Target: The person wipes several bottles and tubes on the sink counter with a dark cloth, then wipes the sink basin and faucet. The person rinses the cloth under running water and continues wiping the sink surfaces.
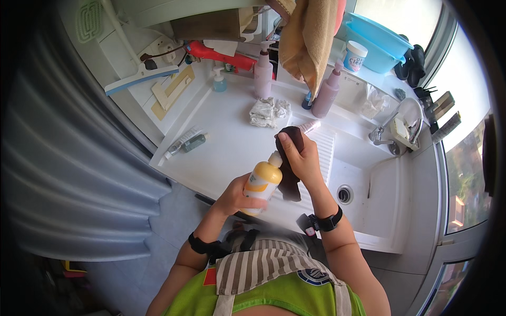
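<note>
My left hand [233,197] is closed around a white and yellow plastic bottle [265,181], tilted with its white cap pointing up to the right. The cap end meets or nearly meets a dark brown cloth [289,184], which hangs from my right hand [304,160]. My right thumb presses the cloth's upper part against the fingers, which are mostly hidden. Both hands are over the front of the white washbasin counter [221,145], left of the basin. Just behind the cloth lies a pink tube [310,126], and farther back a crumpled white cloth [268,111].
Right of the hands is the sink basin [358,158] with a ribbed slope, drain and faucet [382,136]. Two pink pump bottles [263,73] stand at the back. A tan towel [308,42] hangs above. Small bottles [194,142] lie at left, near a grey curtain [79,158].
</note>
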A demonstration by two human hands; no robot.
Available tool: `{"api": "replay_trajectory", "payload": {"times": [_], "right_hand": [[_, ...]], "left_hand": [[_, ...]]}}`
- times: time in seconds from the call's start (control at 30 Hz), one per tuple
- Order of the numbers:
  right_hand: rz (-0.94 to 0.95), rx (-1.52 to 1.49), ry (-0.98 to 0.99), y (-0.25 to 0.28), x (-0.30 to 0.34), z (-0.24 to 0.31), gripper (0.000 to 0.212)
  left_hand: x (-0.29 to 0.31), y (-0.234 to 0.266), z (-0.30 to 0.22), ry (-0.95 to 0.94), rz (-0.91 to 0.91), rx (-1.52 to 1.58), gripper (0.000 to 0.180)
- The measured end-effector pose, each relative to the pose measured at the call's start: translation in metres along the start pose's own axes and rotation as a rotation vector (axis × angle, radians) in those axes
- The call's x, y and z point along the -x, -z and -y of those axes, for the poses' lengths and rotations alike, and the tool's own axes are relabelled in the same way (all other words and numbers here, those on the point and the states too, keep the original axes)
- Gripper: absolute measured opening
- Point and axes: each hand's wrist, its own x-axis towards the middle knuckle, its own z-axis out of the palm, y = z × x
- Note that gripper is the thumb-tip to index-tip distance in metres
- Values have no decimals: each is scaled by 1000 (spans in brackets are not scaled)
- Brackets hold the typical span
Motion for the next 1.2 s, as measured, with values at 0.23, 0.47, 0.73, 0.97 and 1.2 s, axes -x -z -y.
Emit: {"api": "replay_trajectory", "payload": {"times": [0.23, 0.47, 0.73, 0.97, 1.2], "right_hand": [[-166, -620, -21, -31, 2, -6, 24], [-304, -905, -53, -39, 7, -18, 28], [-319, -619, 48, -18, 3, -6, 32], [-138, 178, 437, -2, -8, 8, 50], [-357, -672, -100, -3, -4, 14, 21]], "left_hand": [[-8, -4, 8, -53, 114, 542, 49], [-10, -4, 13, -133, 100, 905, 57], [-2, 4, -9, -109, 44, 591, 55], [-7, -3, -14, -78, 17, 269, 55], [-19, -16, -7, -204, -157, 183, 65]]}}
